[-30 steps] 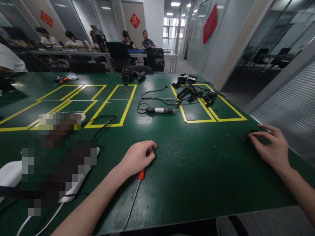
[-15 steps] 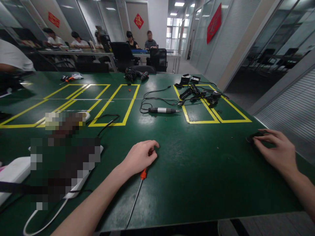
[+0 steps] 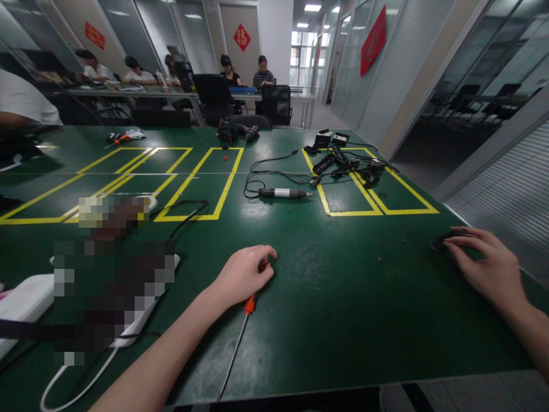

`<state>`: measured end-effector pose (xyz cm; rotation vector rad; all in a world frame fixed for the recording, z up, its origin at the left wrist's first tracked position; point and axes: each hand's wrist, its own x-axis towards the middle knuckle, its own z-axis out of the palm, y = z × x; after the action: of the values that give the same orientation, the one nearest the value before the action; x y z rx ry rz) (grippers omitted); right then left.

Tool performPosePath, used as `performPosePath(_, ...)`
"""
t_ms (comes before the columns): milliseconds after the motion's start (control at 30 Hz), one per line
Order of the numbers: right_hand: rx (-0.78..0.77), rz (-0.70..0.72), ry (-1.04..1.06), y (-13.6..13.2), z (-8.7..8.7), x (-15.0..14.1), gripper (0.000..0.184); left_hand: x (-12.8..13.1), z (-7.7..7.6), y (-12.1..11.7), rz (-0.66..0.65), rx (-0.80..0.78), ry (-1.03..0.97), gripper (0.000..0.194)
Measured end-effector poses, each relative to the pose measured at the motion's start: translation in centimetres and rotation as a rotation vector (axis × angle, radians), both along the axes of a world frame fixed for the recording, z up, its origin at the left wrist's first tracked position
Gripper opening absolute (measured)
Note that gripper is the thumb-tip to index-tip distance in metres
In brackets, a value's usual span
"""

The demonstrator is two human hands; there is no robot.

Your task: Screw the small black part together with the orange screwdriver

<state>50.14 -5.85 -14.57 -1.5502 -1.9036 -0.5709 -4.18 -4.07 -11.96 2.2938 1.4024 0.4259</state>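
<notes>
My left hand (image 3: pixel 246 272) rests on the table with its fingers curled over the orange handle of a screwdriver (image 3: pixel 250 304). The long metal shaft runs back toward the near table edge, and most of the handle is hidden beneath the palm. At the right side, my right hand (image 3: pixel 489 260) has its thumb and fingers closed on a small, flat, dark object (image 3: pixel 438 242) lying low at the table surface. What kind of object it is I cannot make out. Ahead of my hands, between them, lies a corded electric screwdriver (image 3: pixel 283 193) with a grey middle band.
The green table (image 3: pixel 343 320) carries yellow tape outlines. Black cables and parts (image 3: pixel 343 163) lie in a heap at the far right, near a drill (image 3: pixel 251 133) farther back. White power strips (image 3: pixel 26 300) and pixelated items are on the left. Several people sit behind.
My right hand has shifted slightly to the right, while the dark object stays nearly in place. My left hand and the screwdriver have not visibly moved.
</notes>
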Motion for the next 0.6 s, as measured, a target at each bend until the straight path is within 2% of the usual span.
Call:
performPosePath(200, 0.044, -0.018, -0.031, -0.1, -0.2, -0.2, 0.029, 0.0, -0.1, 0.0, -0.002, 0.001, 0.002, 0.025)
performPosePath(600, -0.047, -0.052, -0.184, 0.7, -1.0, 0.7, 0.036, 0.1, 0.1, 0.0, 0.002, -0.009, 0.001, 0.025)
